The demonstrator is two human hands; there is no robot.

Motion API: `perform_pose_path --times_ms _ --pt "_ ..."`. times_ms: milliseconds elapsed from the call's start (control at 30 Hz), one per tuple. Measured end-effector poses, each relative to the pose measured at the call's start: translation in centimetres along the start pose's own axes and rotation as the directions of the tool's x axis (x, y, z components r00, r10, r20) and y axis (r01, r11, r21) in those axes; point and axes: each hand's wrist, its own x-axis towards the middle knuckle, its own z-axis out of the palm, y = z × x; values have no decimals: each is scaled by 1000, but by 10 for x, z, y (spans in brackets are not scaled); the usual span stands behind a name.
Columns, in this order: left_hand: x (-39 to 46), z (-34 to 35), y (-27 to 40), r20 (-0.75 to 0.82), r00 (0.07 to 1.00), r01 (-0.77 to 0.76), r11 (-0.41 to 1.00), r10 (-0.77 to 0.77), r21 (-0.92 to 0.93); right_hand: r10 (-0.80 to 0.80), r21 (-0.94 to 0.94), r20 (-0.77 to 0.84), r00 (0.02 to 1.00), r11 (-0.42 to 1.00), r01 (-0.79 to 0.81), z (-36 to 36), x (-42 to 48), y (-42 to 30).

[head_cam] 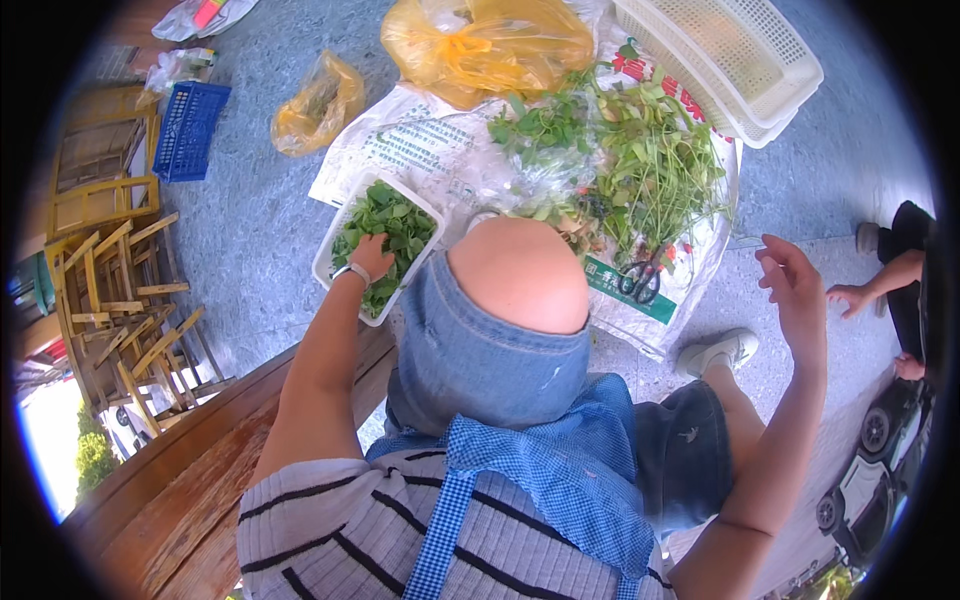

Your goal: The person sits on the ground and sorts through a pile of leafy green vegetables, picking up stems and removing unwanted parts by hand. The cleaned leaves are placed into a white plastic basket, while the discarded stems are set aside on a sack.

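My left hand [371, 256], with a pale band on its wrist, reaches into a white plastic basket [324, 259] of green leaves [386, 214]. Its fingertips are partly lost among the leaves, so I cannot tell whether they grip any. Out to the right, my right hand [795, 289] is raised above the floor, fingers bent and apart, with nothing clearly in it. Between the hands, beyond my knee, a loose heap of leafy stems [652, 165] lies on a white woven sack [420, 150]. Black-handled scissors [640, 281] rest at the heap's near end.
Yellow plastic bags [487, 56] and stacked cream baskets [750, 67] stand at the far side. A blue crate [191, 131] and piled wooden stools [127, 307] are on the left. Another person's hand [851, 300] shows at right, near a toy-like vehicle [862, 480]. I sit on a wooden bench [195, 465].
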Motion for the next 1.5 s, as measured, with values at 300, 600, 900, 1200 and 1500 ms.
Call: perform_pose_path --times_ms 300,600,900,1200,1500 --pt "36 -135 99 172 960 -204 971 223 -124 10 55 115 993 998 -16 4 -8 -8" --pt "202 -90 311 118 931 -194 743 346 -640 32 -58 198 980 998 -21 22 10 0" --pt "235 -54 333 314 928 162 542 202 -825 193 -296 503 843 954 -41 154 -10 210" --pt "148 -97 300 44 977 -79 546 209 -834 692 -113 -91 717 708 -697 275 41 236" --pt "94 -107 284 0 956 -182 592 294 -785 631 64 -293 718 763 -644 293 32 247"
